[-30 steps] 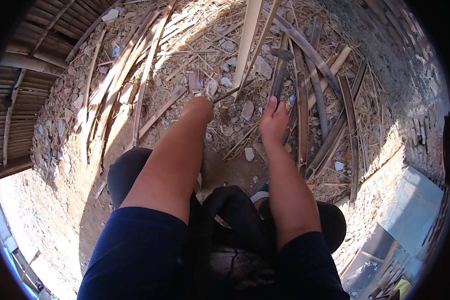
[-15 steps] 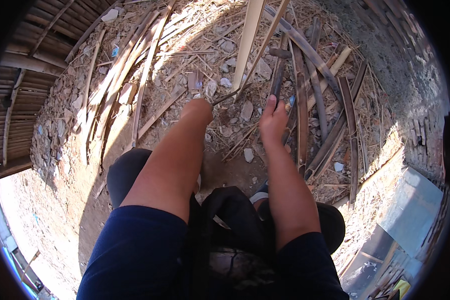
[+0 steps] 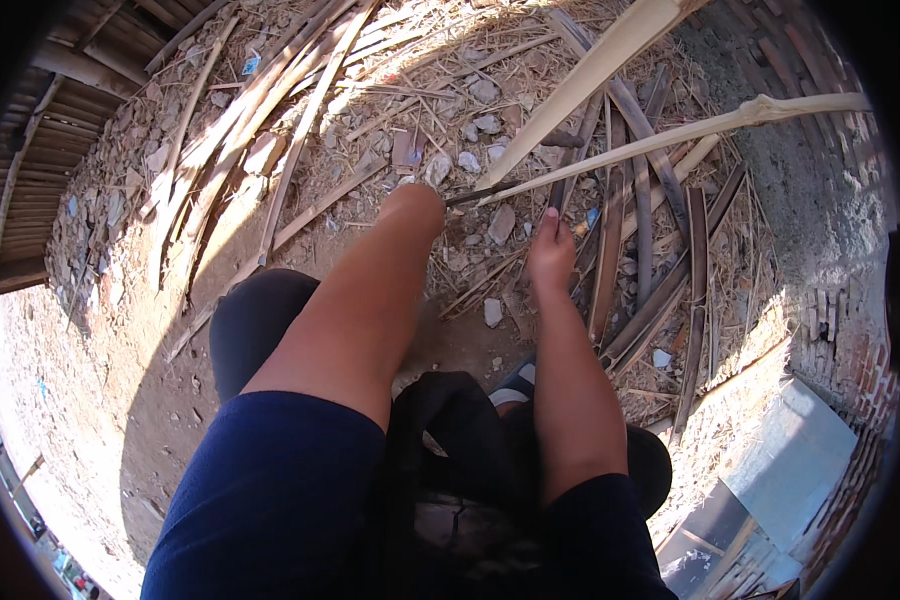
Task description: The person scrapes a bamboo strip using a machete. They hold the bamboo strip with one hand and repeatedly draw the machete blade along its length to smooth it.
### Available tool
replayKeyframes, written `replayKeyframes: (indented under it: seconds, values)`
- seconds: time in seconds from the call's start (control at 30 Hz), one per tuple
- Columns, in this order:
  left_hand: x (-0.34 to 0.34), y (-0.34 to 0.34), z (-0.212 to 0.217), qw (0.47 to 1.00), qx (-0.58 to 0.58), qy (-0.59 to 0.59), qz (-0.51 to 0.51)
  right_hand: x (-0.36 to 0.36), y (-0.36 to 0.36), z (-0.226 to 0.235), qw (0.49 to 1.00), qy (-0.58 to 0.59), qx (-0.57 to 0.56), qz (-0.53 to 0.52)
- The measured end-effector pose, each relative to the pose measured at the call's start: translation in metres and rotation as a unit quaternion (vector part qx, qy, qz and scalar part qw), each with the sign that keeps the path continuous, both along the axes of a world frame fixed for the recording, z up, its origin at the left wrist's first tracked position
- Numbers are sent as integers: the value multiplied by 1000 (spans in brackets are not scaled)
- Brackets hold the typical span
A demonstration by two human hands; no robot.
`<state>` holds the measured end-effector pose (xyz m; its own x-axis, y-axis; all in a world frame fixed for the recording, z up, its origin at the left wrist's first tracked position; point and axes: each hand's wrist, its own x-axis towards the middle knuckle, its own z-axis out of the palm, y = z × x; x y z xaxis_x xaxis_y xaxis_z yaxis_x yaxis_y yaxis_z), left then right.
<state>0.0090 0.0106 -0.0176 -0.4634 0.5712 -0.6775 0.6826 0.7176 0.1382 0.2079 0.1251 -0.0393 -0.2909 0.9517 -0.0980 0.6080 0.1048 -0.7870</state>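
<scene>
My left hand (image 3: 413, 207) is bent at the wrist, closed on a knife; its fingers are hidden. The knife's dark blade (image 3: 481, 194) points right, away from that fist. Two pale split bamboo lengths (image 3: 592, 92) meet at the blade and spread apart: one wide piece rises to the upper right, and a thinner strip (image 3: 710, 124) with a knot runs to the right. My right hand (image 3: 551, 258) grips a hammer by its dark handle, thumb along it. The hammer head (image 3: 563, 139) lies beyond, just behind the bamboo.
Dark bamboo slats (image 3: 695, 300) lie piled to the right. Longer strips (image 3: 235, 150) rest at the left. Stones and straw cover the ground between them. A rough wall (image 3: 815, 200) and a grey-blue sheet (image 3: 795, 455) stand at the right, a slatted bamboo structure (image 3: 30, 180) at the far left.
The bamboo pieces have tilted from near upright to the right and spread further apart. My left hand has shifted slightly right with the knife. The hammer sits slightly lower in the picture.
</scene>
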Motion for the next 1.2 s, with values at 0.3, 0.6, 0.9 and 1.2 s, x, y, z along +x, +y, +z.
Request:
replayKeyframes:
  seconds: [0.3, 0.6, 0.9, 1.2]
  values:
    - [6, 14, -1, 980, 39, -82, 180, 17, -19, 17, 942, 133, -293, -97]
    - [-5, -6, -5, 986, 14, -72, 147, 13, -27, -9, 951, 125, -261, -110]
    - [-10, -6, -7, 996, 48, -42, -56, 3, -22, 40, 912, 196, -232, -275]
    - [-10, 10, 14, 983, 76, -150, 72, 85, 54, 205, 814, 392, -307, -299]
